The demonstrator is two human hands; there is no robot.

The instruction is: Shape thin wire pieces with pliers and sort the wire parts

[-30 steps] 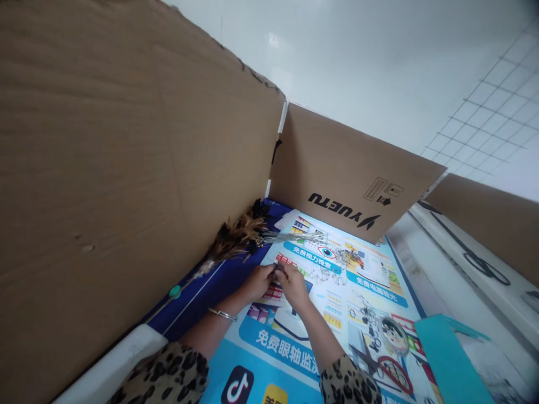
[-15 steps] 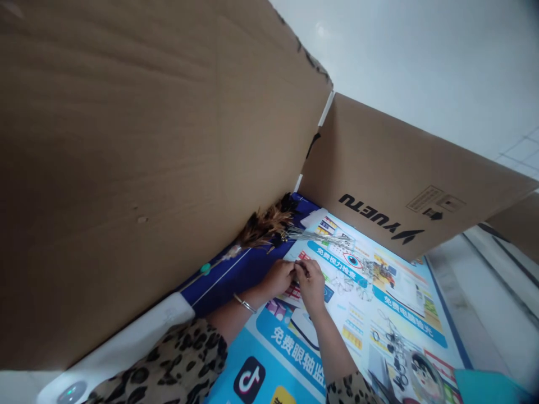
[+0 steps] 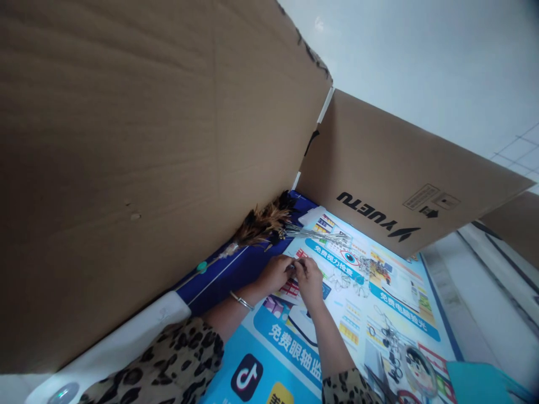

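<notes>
My left hand and my right hand meet above the printed poster, their fingertips pinched together. Whatever lies between the fingers is too small or too covered to make out. Just beyond them a bundle of thin silvery wires rests on the poster's far left part. To the right, loose thin wire loops are scattered on the print. A brown and black feather duster lies along the cardboard on the left, its thin handle pointing towards me.
Tall cardboard panels rise on the left and at the back. Small dark rings and wires, a round clear container, scissors and a teal object lie at the lower right. A white device sits lower left.
The whole view has shifted slightly. Both hands stay together at the same spot over the poster, with only small finger movement.
</notes>
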